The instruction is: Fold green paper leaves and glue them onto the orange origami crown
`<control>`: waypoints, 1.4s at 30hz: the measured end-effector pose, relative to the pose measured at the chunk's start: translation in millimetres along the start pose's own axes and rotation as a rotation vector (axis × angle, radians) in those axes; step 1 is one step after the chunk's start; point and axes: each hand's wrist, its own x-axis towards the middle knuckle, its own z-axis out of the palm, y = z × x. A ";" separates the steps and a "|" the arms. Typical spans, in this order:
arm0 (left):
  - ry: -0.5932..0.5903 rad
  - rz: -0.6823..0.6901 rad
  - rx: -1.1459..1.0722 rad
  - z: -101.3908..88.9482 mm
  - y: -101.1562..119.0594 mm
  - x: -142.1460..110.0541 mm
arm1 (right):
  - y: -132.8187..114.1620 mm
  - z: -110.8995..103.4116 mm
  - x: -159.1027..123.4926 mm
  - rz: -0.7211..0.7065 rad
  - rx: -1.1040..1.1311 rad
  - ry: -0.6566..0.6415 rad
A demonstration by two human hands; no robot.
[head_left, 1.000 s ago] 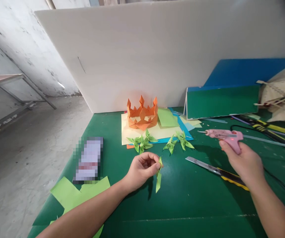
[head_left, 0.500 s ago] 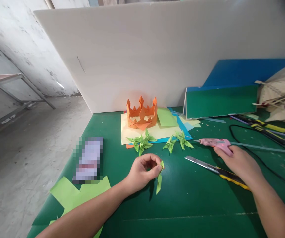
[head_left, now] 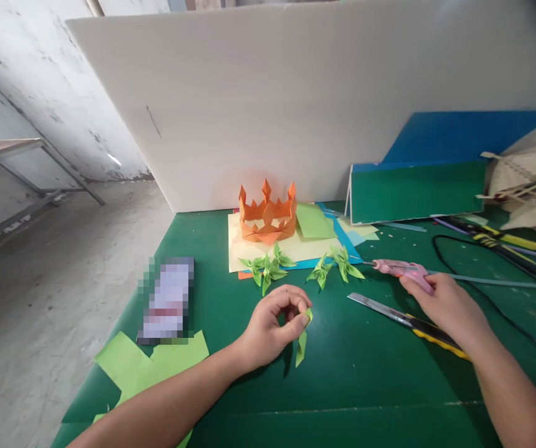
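Within the green tabletop's [head_left: 342, 386] edges, left hand [head_left: 270, 323] pinches folded lime-paper strip [head_left: 301, 350], right hand [head_left: 447, 305] grips pink plastic glue gun [head_left: 396, 268]. Misaiming could burn the left.

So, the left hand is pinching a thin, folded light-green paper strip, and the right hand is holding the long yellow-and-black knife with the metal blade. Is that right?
Not quite: the head view shows the right hand holding a pink, pistol-shaped glue gun, while the knife lies on the flat green table. The left hand is indeed pinching the paper strip.
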 end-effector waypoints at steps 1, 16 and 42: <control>0.003 -0.012 -0.020 0.8 0.2 -0.1 | -2.6 -1.6 0.3 0.077 0.003 -0.058; 0.100 -0.156 -0.066 5.0 -2.7 -1.5 | -77.4 -13.4 6.6 0.026 -0.012 0.097; -0.020 0.154 0.685 16.9 -6.1 -2.7 | -179.0 -6.7 -25.9 -0.584 0.185 -0.068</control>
